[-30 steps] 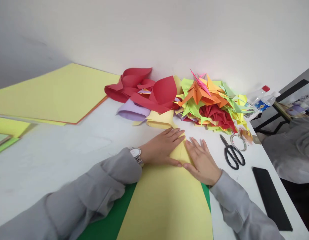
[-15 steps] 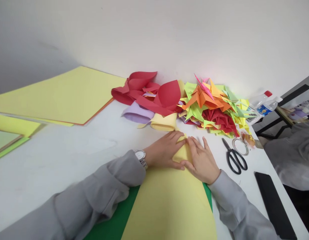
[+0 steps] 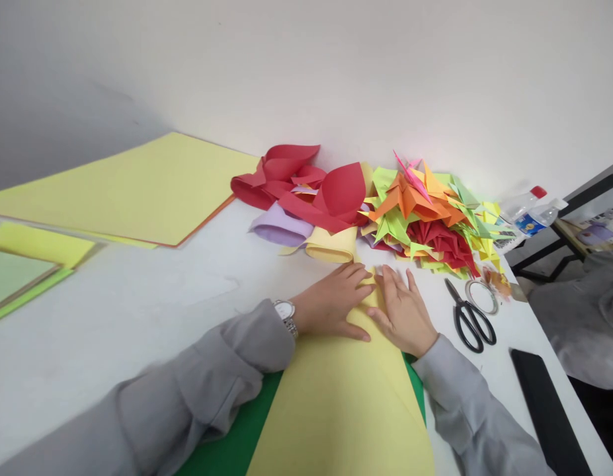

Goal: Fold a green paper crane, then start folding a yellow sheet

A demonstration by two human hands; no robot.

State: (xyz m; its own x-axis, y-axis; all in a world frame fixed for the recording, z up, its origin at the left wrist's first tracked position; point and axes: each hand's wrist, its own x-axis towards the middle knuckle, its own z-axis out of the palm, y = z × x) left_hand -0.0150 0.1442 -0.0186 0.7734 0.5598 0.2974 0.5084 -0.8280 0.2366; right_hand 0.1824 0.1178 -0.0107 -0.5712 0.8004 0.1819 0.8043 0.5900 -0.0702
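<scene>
A large sheet of yellow paper [image 3: 346,403], narrowing toward its far end, lies in front of me over a green sheet [image 3: 241,426]. My left hand [image 3: 336,301] rests on the far part of the yellow paper from the left, fingers apart and the thumb stretched along the surface. Opposite it, my right hand [image 3: 403,311] lies on the paper's right side with its fingers spread. Between the two hands a strip of the yellow paper shows. What lies beneath the palms is hidden.
Rolled red paper pieces [image 3: 338,195] and folded paper stars [image 3: 415,211] are heaped by the wall. Black-handled scissors [image 3: 469,316], a tape roll [image 3: 482,296] and a black phone-like slab [image 3: 547,403] lie at right, near bottles [image 3: 534,215]. Yellow sheets [image 3: 127,192] lie left. A person's sleeve [image 3: 578,317] shows beyond.
My thumbs have moved apart, the right hand drawing slightly away from the left. The whole view has shifted a little, so things appear further right.
</scene>
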